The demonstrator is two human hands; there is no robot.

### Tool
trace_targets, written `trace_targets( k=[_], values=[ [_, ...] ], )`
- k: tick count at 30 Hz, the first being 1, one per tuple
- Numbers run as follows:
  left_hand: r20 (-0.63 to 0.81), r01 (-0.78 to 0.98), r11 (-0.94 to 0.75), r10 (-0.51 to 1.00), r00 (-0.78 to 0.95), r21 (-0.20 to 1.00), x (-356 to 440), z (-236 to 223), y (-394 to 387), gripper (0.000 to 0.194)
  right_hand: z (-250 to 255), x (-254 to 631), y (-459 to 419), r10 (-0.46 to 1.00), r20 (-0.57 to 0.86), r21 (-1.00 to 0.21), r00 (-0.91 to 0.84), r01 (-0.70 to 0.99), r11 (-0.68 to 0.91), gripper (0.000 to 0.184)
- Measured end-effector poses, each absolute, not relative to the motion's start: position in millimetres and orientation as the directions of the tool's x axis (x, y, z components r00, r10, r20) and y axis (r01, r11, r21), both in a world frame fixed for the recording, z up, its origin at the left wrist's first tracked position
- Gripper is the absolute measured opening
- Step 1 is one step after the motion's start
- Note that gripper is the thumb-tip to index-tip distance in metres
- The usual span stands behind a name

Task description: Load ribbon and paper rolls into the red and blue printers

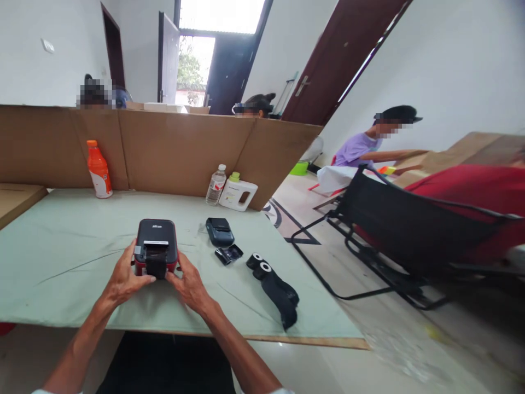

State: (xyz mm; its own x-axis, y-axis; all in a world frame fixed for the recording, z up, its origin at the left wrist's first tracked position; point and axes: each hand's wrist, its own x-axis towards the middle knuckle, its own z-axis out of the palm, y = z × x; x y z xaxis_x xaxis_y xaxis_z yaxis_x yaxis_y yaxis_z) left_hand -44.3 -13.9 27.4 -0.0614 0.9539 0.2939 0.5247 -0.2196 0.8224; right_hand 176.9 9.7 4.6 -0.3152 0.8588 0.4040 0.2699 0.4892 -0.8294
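A black and red label printer (158, 235) is between my hands at the left middle of the cloth-covered table. Black ribbon (156, 262) hangs out of its front slot. My left hand (123, 276) grips the printer's left side, thumb along the front lower edge. On the other side my right hand (191, 282) holds the right lower corner, its thumb near the ribbon. To the right lie a smaller dark portable printer (220, 232) and a crumpled dark glossy packet (228, 254). Closer to me, two black rolls (261, 268) trail long black strips (283, 298).
Along the cardboard partition (184, 145) stand an orange bottle (98, 169), a clear water bottle (216, 185) and a white jug (238, 193). A cardboard piece (18, 200) lies at the left edge. A black folding chair (410, 219) occupies the right; a person in purple (356, 149) sits beyond it.
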Motion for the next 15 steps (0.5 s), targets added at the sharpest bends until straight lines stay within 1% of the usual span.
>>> trace_targets(
  k=[4, 7, 9, 12, 13, 15],
  values=[
    [0.32, 0.493, -0.309, 0.945, 0.063, 0.814, -11.9, 15.6, -12.4, 0.107, -6.7, 214.3, -0.4, 0.902, 0.33, -0.879, -0.279, 0.259, 0.401, 0.053],
    [0.324, 0.497, -0.34, 0.938, 0.121, 0.799, 0.1, 13.3, -15.9, 0.098, -12.0, 228.8, -3.8, 0.904, 0.307, -0.891, -0.298, 0.243, 0.382, 0.052],
    [0.33, 0.504, -0.352, 0.934, 0.136, 0.789, -0.3, 16.0, -19.5, 0.092, -13.4, 231.7, -4.0, 0.902, 0.324, -0.883, -0.285, 0.251, 0.397, 0.06],
    [0.328, 0.511, -0.37, 0.929, 0.174, 0.776, -9.3, 23.9, -23.4, 0.084, -13.9, 229.0, -0.9, 0.89, 0.384, -0.849, -0.245, 0.284, 0.445, 0.082],
    [0.323, 0.514, -0.377, 0.926, 0.194, 0.77, -13.2, 26.6, -24.0, 0.08, -14.3, 227.2, 0.9, 0.884, 0.408, -0.836, -0.229, 0.295, 0.462, 0.086],
    [0.321, 0.523, -0.399, 0.917, 0.237, 0.753, -20.0, 30.4, -23.9, 0.072, -16.1, 223.5, 5.1, 0.865, 0.46, -0.807, -0.202, 0.312, 0.502, 0.088]
  ],
)
